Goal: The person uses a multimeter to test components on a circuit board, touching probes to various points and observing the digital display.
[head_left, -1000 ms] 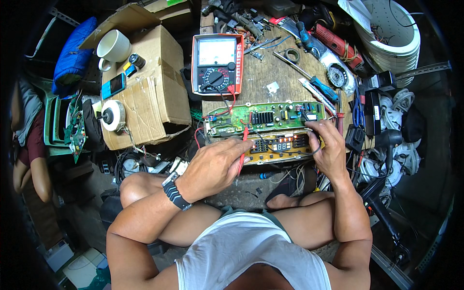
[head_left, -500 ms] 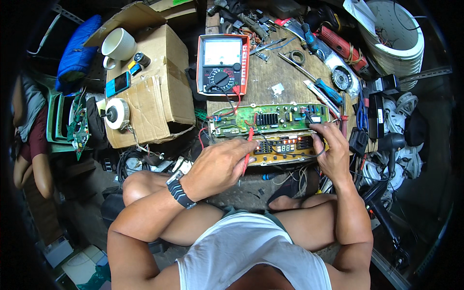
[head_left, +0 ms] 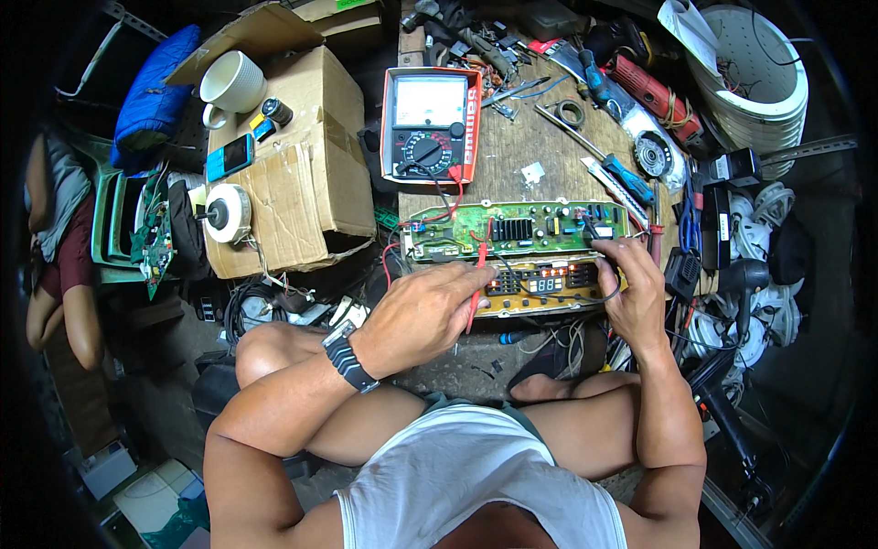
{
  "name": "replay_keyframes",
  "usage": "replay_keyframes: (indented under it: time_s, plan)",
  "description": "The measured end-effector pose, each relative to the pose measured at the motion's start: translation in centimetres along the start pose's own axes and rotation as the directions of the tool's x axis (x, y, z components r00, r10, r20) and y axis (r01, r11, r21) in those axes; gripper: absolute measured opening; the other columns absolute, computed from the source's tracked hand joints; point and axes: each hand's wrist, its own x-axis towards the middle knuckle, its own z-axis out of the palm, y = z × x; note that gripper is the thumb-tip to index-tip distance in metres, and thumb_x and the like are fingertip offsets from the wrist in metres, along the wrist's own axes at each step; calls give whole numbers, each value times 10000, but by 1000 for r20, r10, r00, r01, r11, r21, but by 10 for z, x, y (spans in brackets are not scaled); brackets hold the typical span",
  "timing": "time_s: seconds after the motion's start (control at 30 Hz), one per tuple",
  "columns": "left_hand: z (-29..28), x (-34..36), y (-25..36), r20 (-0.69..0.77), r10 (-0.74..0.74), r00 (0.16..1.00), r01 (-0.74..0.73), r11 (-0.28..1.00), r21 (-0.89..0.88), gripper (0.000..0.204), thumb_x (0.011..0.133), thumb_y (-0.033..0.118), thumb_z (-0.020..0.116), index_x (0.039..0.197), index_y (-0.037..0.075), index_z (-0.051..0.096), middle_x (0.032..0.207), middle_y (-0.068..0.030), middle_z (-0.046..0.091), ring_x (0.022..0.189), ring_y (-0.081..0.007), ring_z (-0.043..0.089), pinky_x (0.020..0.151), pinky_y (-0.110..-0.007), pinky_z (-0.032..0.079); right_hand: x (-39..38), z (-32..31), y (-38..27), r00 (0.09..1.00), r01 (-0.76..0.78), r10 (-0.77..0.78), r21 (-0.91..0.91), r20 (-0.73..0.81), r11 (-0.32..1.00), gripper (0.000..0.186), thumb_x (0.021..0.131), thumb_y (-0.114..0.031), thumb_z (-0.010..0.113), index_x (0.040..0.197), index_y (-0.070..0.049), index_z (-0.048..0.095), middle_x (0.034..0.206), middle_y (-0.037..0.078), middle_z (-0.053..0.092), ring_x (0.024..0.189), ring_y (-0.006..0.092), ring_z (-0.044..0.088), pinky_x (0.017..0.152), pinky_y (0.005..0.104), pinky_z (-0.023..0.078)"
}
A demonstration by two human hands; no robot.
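Observation:
My left hand [head_left: 422,309], a watch on its wrist, pinches a red test probe [head_left: 481,252] whose upper end points at the green circuit board [head_left: 558,240]. In my right hand [head_left: 635,291] is a black test probe [head_left: 588,225], slanted onto the right part of the same board. Whether either tip touches metal is too small to tell. Nearer to me, against the green board, lies a brown display board [head_left: 523,303] with lit orange-red lights and a digit display. Beyond the boards stands an analog multimeter [head_left: 424,148] in an orange-red box, leads plugged in; its needle is unreadable.
A cardboard box [head_left: 343,174] at left carries a mug [head_left: 234,82], a phone [head_left: 229,157] and a small motor [head_left: 227,214]. Screwdrivers [head_left: 629,179], a red power tool [head_left: 651,91] and white buckets [head_left: 754,82] crowd the right. Another person's legs [head_left: 69,293] show far left.
The whole scene sits slightly farther right in the picture. Both hands keep their grip on the probes and have hardly moved relative to the boards.

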Motion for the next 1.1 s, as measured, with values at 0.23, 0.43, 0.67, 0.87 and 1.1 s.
replay_keyframes:
  time_s: [0.23, 0.43, 0.67, 0.87, 1.1]
  plan:
    - [1, 0, 2, 1, -2, 1000, 2, 1000, 8, 413, 1009, 82, 702, 1419, 35, 702, 1199, -211, 764, 1049, -420, 749, 928, -481, 618, 0, -1, -1, 1000, 3, -3, 3, 4, 1000, 279, 951, 60, 736, 1223, -2, 747, 1092, 188, 728, 1006, 394, 738, 883, 448, 573]
    - [-1, 0, 3, -15, 7, 1000, -7, 1000, 11, 430, 995, 51, 695, 1425, 37, 702, 1205, -214, 763, 1053, -421, 750, 924, -477, 623, 0, 0, 1, 1000, 12, -12, 11, -7, 1000, 281, 951, 59, 738, 1226, -2, 745, 1083, 187, 726, 999, 394, 736, 878, 450, 572]
    - [-1, 0, 4, -7, 4, 1000, -4, 1000, 7, 422, 996, 52, 695, 1417, 33, 705, 1198, -211, 763, 1026, -418, 754, 898, -471, 627, 0, 0, 1, 1000, 5, -5, 2, -6, 1000, 278, 950, 58, 740, 1222, -3, 746, 1082, 184, 729, 1000, 389, 739, 880, 448, 574]
    - [-2, 0, 5, -17, 11, 1000, -11, 1000, 5, 414, 998, 64, 703, 1410, 27, 708, 1183, -211, 766, 1020, -417, 753, 895, -470, 626, 0, 1, 0, 1000, 10, -10, -2, -10, 1000, 274, 949, 58, 743, 1217, -3, 751, 1080, 184, 733, 1001, 387, 742, 883, 445, 576]
    - [-5, 2, 8, 8, -13, 1000, 13, 1000, 2, 394, 1005, 60, 705, 1396, 13, 715, 1215, -222, 768, 1073, -415, 753, 933, -465, 622, 0, 0, 1, 1000, 0, 0, 21, -10, 1000, 271, 950, 56, 750, 1215, -2, 753, 1098, 189, 740, 1013, 388, 746, 886, 441, 578]
